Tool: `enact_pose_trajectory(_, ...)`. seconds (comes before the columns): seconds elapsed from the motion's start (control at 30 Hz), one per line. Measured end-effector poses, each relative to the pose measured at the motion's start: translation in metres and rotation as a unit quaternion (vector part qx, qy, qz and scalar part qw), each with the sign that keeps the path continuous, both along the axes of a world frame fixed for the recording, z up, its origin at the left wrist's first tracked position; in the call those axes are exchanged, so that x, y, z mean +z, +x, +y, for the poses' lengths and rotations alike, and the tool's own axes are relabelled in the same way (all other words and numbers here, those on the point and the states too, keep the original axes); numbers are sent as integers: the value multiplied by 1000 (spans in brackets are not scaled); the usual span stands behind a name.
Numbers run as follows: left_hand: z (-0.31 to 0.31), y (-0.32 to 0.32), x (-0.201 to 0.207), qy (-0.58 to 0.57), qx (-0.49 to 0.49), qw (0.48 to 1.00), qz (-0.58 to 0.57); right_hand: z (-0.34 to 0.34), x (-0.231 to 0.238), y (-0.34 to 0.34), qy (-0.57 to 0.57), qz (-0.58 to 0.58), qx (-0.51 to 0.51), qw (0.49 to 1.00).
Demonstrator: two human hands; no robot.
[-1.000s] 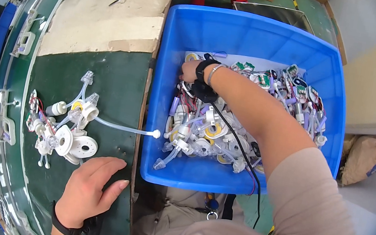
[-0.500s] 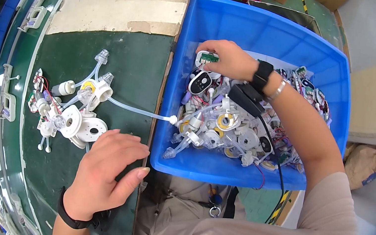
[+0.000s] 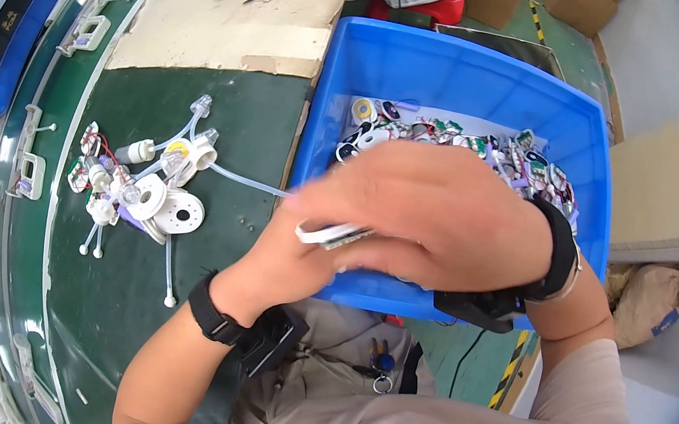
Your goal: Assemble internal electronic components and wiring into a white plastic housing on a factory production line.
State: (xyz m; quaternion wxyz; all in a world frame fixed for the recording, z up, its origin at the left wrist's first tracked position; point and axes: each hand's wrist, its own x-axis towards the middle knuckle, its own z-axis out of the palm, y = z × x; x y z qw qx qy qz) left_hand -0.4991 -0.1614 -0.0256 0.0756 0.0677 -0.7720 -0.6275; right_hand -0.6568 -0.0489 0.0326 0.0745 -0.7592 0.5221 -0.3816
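Steadiness should matter most here: the right hand [image 3: 439, 216] pinches the small white part [image 3: 319, 234] between thumb and fingers at the near-left corner of the blue bin [image 3: 473, 70], where a light hold by the edges would likely serve best, with the left hand [image 3: 286, 248], just beside that same corner, lending support, though whether its fingers are spread or closed I cannot tell. The part looks thin and pale, with a rounded end and a darker strip along one side, the rest hidden.

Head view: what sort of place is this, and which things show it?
Probably a factory workshop: a blue bin of small electronic parts, a green workbench with tubing, and striped floor tape.
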Motion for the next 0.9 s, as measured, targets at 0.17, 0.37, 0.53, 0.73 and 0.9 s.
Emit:
enact_pose_trajectory(0.17,8,33,-1,199,210,955,-58,-10,-35,-59,100,-84,-130,983)
enact_pose_trajectory(0.37,14,66,19,143,278,950,18,-69,-144,-72,432,90,-116,890)
enact_pose_trajectory(0.53,8,71,12,209,286,934,47,-97,-185,-55,476,144,-121,859)
enact_pose_trajectory(0.73,5,72,2,247,295,922,41,-87,-180,-65,392,51,-163,904)
enact_pose_trajectory(0.9,2,53,15,265,251,929,64,-7,-124,-67,211,-439,-83,869)
